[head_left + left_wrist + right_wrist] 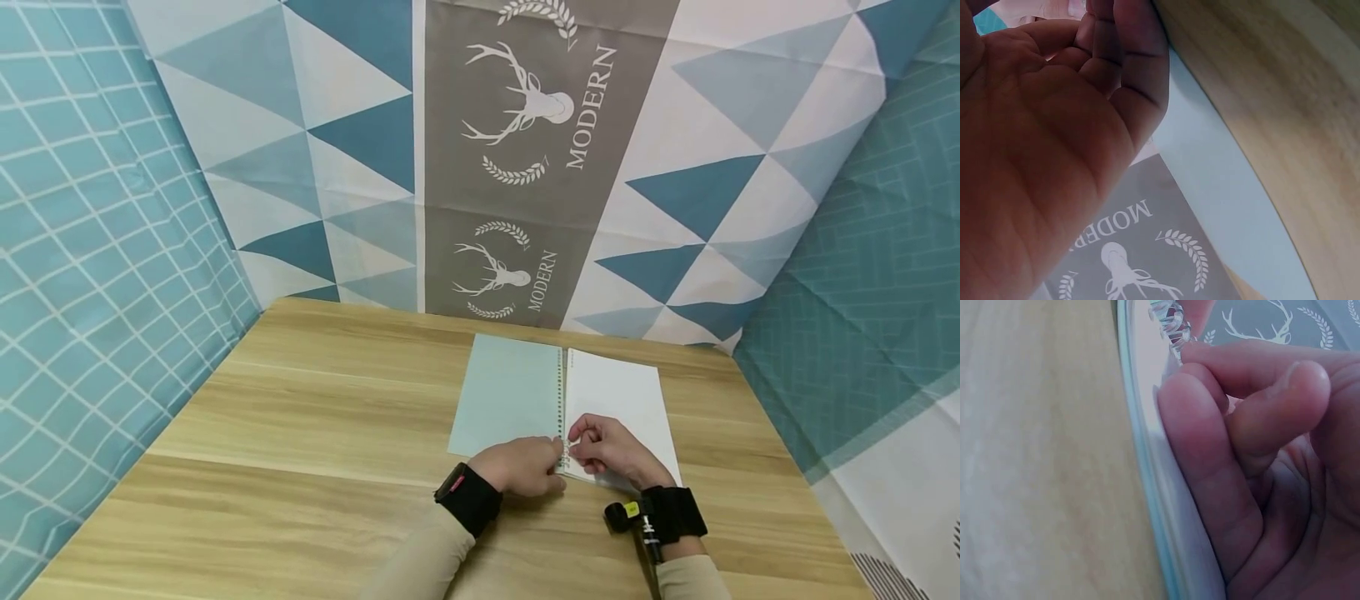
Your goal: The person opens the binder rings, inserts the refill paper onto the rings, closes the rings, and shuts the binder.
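Observation:
A loose-leaf notebook (618, 387) lies spread out on the wooden table, its white pages to the right and a pale green cover (506, 387) to the left. Clear plastic rings (1172, 325) run along the spine between them. My left hand (525, 467) grips the near end of the spine with bent fingers; its fingertips are partly hidden in the left wrist view. From the other side my right hand (611, 446) pinches at the rings, its lower fingers curled against the white page. The exact contact under the fingertips is hidden.
The wooden table (315, 417) extends left and right of the notebook. A patterned cloth (360, 158) hangs along its back edge, with a teal gridded cloth (90, 233) at the left. Black bands with a small camera (618, 517) sit on the wrists.

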`<state>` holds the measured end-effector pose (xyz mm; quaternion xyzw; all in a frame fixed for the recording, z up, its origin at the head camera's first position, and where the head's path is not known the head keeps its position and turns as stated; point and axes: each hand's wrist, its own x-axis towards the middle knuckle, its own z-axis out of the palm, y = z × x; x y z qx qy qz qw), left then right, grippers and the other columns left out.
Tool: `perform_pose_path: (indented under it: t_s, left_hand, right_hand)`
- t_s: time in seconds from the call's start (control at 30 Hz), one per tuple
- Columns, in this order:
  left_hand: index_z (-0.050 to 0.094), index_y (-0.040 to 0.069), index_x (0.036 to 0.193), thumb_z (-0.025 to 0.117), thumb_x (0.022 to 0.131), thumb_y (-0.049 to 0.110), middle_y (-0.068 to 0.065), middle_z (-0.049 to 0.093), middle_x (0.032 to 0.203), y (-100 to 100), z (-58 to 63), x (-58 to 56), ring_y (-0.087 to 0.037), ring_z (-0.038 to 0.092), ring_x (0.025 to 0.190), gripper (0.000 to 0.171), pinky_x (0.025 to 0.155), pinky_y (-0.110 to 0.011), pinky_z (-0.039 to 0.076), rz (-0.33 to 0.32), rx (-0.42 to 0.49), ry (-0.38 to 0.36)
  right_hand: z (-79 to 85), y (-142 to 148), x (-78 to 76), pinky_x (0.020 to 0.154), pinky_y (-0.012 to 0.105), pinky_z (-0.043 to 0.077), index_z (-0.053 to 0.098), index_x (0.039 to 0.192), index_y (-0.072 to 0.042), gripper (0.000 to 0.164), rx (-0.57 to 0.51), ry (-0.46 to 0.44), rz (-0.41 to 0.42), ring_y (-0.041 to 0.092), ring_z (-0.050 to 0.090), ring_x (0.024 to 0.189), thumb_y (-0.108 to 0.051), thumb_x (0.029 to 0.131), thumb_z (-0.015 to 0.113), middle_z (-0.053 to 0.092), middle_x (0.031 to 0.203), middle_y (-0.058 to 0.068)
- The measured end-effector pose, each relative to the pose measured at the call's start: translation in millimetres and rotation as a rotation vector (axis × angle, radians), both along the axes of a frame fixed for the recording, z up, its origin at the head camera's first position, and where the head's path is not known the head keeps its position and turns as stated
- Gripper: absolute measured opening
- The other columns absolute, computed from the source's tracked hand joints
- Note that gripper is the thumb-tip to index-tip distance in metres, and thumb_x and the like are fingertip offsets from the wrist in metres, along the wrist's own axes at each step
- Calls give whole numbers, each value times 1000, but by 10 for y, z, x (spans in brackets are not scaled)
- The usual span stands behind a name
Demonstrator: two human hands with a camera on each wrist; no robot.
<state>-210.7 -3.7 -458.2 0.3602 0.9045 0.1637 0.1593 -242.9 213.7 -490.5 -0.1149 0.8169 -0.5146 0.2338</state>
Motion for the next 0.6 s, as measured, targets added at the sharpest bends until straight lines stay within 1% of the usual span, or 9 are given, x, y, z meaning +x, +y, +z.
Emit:
perform_pose_path:
  t_s: [0.17, 0.33, 0.43, 0.47, 0.53, 0.6]
  left_hand:
    - [58, 10, 108, 65, 99, 31, 6, 53, 79, -5, -14, 4, -6, 51, 74, 24, 70, -20, 42, 3, -1, 4]
    - [58, 6, 120, 65, 99, 30, 6, 52, 79, -8, -29, 9, -6, 50, 75, 33, 73, -20, 43, -3, -6, 2]
    - [58, 5, 125, 67, 98, 30, 5, 57, 82, -9, -25, 17, -7, 53, 76, 38, 73, -20, 44, -1, -14, 15]
    - [58, 4, 128, 68, 96, 30, 4, 61, 87, -8, -19, 21, -6, 56, 80, 43, 76, -20, 46, 1, -20, 25]
    - [56, 2, 136, 70, 94, 31, 1, 70, 106, -2, 1, 35, -6, 63, 95, 54, 85, -19, 50, 10, -36, 43]
    - [51, 1, 145, 73, 91, 33, -4, 69, 127, 3, 26, 50, -8, 64, 115, 66, 97, -19, 49, 21, -57, 56]
  right_hand:
    - [2, -14, 10, 53, 24, 48, 57, 108, 5, 22, 1, 0, -10, 10, 52, 52, -10, 95, 67, 57, 64, 0]
    - [-10, -26, 9, 54, 25, 49, 56, 107, 4, 22, 12, -31, -40, 10, 51, 52, -13, 97, 67, 59, 65, 1]
    - [-15, -32, -4, 54, 25, 49, 56, 107, 3, 22, 26, -41, -53, 10, 52, 52, -12, 96, 68, 59, 65, 1]
    - [-12, -35, -8, 53, 25, 48, 56, 107, 3, 23, 31, -41, -56, 10, 52, 52, -12, 95, 69, 60, 65, 1]
    - [3, -45, -15, 52, 25, 47, 56, 106, 3, 22, 37, -42, -60, 11, 53, 52, -11, 95, 68, 60, 65, 1]
    - [21, -58, -21, 51, 24, 46, 56, 105, 3, 20, 41, -42, -59, 11, 53, 52, -10, 95, 68, 60, 65, 1]
